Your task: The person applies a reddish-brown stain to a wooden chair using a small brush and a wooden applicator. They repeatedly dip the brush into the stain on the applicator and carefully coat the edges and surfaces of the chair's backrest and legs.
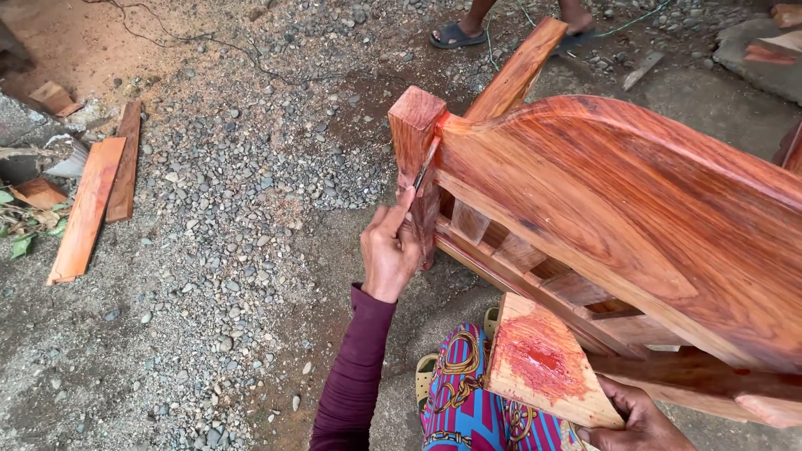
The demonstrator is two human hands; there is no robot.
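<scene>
**Thin blade at the corner post, up and to the right of your left fingers**

Your left hand point(389, 250) sits at the near-left corner of the red-brown wooden furniture frame point(635, 209). Its fingers point(401, 215) are pressed together in a pinch on the lower end of a thin flat blade point(427, 164), probably a scraper or spatula. The blade's long axis runs steeply from your fingertips up and slightly right, and its tip meets the seam where the square corner post point(415, 125) joins the curved top panel. The seam therefore lies just above and to the right of your fingers, with the post itself touching the blade's left side.

Your right hand point(635, 418) is well apart, near and to the right. Its fingers curl under the edge of a small wooden board point(543, 363) smeared with red paste point(539, 361). The left hand is the nearer one to the seam.

Count: one blade, one smeared board, one frame and two of your hands. Several loose planks point(88, 205) lie on the gravel point(225, 250) at far left, and another person's sandalled feet point(455, 33) stand at the far edge.
</scene>
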